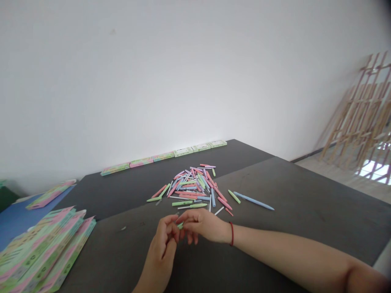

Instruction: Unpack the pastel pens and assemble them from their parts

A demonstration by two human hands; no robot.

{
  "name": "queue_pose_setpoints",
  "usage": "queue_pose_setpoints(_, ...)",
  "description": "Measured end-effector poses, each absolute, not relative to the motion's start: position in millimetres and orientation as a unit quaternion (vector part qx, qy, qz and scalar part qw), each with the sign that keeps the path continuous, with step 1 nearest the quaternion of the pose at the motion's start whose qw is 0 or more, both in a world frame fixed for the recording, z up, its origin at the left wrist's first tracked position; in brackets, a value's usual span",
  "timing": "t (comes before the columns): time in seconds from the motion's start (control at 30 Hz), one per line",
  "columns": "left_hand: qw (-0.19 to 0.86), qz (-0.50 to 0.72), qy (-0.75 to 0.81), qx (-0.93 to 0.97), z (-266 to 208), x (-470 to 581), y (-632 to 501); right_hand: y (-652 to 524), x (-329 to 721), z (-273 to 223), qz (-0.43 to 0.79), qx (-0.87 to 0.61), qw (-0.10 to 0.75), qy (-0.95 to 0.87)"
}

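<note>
My left hand (165, 240) and my right hand (204, 225) meet at the near side of the dark table. Between their fingertips is a small light-green pen part (180, 225), mostly hidden by the fingers. Both hands are closed on it in a pinch. Just beyond them lies a loose heap of pastel pen parts (191, 187), with pink, green, blue and purple barrels and thin white refills. A green barrel (182, 203) and a pointed green piece (198, 205) rest closest to my fingers. Right of the heap are a green pen piece (234, 196) and a long blue pen (254, 200).
Several flat printed boxes (141, 162) line the table's back edge by the white wall. More pastel boxes (55, 248) are stacked at near left, and another box (51, 194) lies on a blue surface (18, 215). Wooden frames (363, 110) lean at far right.
</note>
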State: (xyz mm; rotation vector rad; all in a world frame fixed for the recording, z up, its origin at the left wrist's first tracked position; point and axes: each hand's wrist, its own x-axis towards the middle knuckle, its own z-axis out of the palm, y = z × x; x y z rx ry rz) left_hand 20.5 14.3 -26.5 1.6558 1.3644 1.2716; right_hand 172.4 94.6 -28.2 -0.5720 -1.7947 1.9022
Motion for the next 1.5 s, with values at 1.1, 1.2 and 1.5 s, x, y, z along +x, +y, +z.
queue_pose_setpoints(1.1, 0.544, 0.568, 0.387, 0.481, -42.4, 29.4, 22.6, 73.0, 177.2, -9.1, 0.476, -0.196, 0.382, -0.768)
queue_pose_setpoints(1.2, 0.522, 0.560, 0.413, 0.493, -38.0, 31.3, 18.8, 72.8, 176.4, -10.4, 0.486, -0.200, 0.380, -0.761)
queue_pose_setpoints(1.5, 0.482, 0.544, 0.449, 0.520, -36.0, 28.1, 15.5, 76.6, 174.2, -15.0, 0.494, -0.195, 0.376, -0.759)
